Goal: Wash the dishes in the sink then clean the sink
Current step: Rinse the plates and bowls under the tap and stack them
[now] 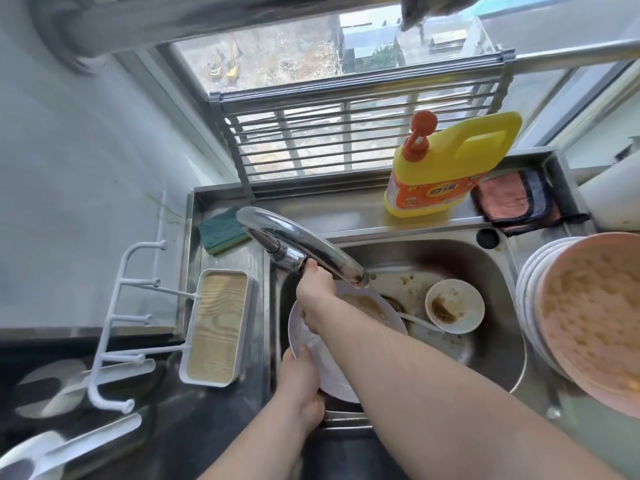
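Washing step just starting: left hand (300, 379) pinching white plate (332, 372) rim in sink (491, 271); right hand (317, 299) fingers curled near faucet (298, 244) base, grip unclear. Next: water, then sponge (221, 230) left of fingers.

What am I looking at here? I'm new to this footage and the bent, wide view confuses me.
There is no machine: a person wears a wide-angle camera on the head, looking down at their own bare arms over a steel sink. The left hand holds a white plate by its near rim. The right hand reaches across to the faucet; its exact grip is unclear. In the sink lies a dirty small bowl. A yellow detergent bottle and a green sponge sit on the ledge behind, and stacked dirty dishes stand to the right.
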Demonstrator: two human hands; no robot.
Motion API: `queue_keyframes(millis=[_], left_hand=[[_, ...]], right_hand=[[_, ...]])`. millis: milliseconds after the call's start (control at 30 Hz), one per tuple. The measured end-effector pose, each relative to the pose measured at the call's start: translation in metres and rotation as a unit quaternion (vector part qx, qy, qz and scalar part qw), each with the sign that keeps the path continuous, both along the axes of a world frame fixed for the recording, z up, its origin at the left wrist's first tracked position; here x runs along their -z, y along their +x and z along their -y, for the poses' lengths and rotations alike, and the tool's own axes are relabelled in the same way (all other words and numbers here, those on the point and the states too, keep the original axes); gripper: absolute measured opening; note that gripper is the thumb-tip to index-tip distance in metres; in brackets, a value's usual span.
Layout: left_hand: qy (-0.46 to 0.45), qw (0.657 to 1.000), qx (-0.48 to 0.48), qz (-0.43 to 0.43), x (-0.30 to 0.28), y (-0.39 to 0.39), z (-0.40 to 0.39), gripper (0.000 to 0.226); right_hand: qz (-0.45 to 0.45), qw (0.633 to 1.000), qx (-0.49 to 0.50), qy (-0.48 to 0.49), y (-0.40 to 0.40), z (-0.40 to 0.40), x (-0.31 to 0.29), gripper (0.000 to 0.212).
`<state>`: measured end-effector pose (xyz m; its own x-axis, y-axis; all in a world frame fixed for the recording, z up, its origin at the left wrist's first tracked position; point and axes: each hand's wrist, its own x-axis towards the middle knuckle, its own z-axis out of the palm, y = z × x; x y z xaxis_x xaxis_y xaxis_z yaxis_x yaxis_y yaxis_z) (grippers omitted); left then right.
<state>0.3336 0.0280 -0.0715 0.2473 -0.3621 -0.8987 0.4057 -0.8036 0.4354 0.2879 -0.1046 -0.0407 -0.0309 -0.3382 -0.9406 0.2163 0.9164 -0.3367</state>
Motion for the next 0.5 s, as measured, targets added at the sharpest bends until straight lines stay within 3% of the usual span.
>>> queue_keyframes(millis=[100,233,400,500], left_hand=[[0.006,1.0,-0.007,0.007,-0.001,-0.003,-0.001,0.033],[0.002,1.0,-0.016,0.025,0.001,-0.005,-0.005,0.033],[-0.016,0.999,-0.007,0.039,-0.009,-0.01,-0.006,0.03],[-0.025,0.998,-0.018,0.046,-0.017,-0.013,-0.005,0.027]], right_hand=[[-0.002,0.999,-0.028,0.026,-0.001,-0.003,0.005,0.042],[0.059,0.997,-0.044,-0.01,-0.026,-0.015,0.006,0.027],[0.145,0.988,0.05,0.011,-0.082,-0.048,0.012,0.052],[0.185,0.977,0.105,0.006,-0.112,-0.046,0.007,0.056]])
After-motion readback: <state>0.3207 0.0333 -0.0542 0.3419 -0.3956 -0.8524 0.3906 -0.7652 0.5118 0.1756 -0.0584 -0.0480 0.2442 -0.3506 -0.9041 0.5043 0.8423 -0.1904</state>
